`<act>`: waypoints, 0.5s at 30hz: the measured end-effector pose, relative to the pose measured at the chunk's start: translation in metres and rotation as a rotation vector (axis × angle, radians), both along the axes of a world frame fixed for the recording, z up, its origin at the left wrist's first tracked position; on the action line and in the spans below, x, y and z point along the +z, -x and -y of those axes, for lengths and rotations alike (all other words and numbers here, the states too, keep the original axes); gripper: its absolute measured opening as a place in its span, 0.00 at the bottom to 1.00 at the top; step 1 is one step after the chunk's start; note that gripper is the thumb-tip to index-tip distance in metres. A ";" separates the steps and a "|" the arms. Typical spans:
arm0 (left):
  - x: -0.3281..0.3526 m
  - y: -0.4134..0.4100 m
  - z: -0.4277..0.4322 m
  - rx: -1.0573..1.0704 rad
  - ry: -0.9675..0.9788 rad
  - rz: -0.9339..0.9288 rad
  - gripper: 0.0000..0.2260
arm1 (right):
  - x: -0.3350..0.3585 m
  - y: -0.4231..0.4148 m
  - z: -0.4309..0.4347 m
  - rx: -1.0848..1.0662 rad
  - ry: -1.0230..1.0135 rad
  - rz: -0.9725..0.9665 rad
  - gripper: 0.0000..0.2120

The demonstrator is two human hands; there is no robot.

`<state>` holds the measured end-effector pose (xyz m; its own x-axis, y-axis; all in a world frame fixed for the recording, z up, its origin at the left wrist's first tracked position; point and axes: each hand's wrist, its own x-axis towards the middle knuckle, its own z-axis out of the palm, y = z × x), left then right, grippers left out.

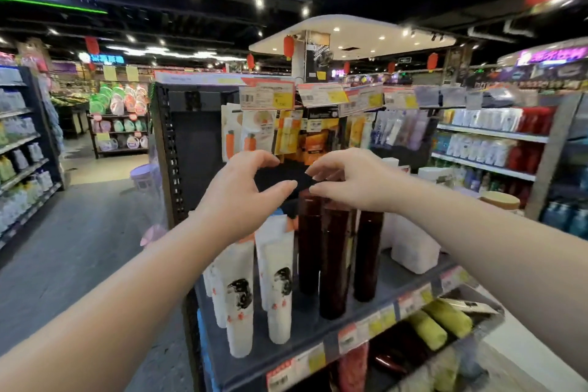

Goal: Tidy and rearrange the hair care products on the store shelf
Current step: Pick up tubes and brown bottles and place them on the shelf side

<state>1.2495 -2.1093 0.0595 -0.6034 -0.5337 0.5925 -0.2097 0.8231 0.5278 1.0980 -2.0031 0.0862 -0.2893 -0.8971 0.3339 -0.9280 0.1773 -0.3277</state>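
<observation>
Three tall dark brown bottles [334, 264] stand upright together on the grey shelf [318, 328]. White tubes with black and red print [241, 302] stand to their left. My left hand [237, 197] hovers above the white tubes, fingers curved and apart, holding nothing. My right hand [353, 183] hangs over the tops of the brown bottles, fingers spread and bent; its fingertips are close to the bottle caps, and I cannot tell whether they touch. A white pouch [413, 248] sits to the right of the bottles.
Price tags [366, 331] line the shelf's front edge. Yellow-green and red packs [439, 325] lie on the shelf below. Hanging sachets [286, 134] and price cards [267, 94] fill the rack behind. Stocked shelves run along the left [22, 162] and right [490, 143]. The aisle floor [79, 248] opens left.
</observation>
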 end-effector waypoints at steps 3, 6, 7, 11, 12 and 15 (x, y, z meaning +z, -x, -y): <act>0.000 0.031 -0.029 -0.070 0.025 0.007 0.20 | -0.006 0.025 -0.031 -0.033 0.009 0.020 0.15; -0.005 0.068 -0.061 -0.118 0.035 -0.001 0.19 | -0.011 0.053 -0.069 -0.078 -0.001 -0.005 0.14; -0.007 0.081 -0.073 -0.132 0.037 0.006 0.19 | -0.011 0.064 -0.082 -0.097 -0.005 -0.009 0.15; -0.019 0.134 -0.114 -0.200 0.004 0.046 0.18 | -0.013 0.109 -0.134 -0.187 -0.017 0.001 0.15; -0.024 0.146 -0.124 -0.211 -0.010 0.065 0.19 | -0.016 0.119 -0.147 -0.210 -0.024 0.009 0.15; -0.045 0.181 -0.156 -0.252 -0.062 0.131 0.20 | -0.027 0.149 -0.185 -0.251 -0.073 0.036 0.15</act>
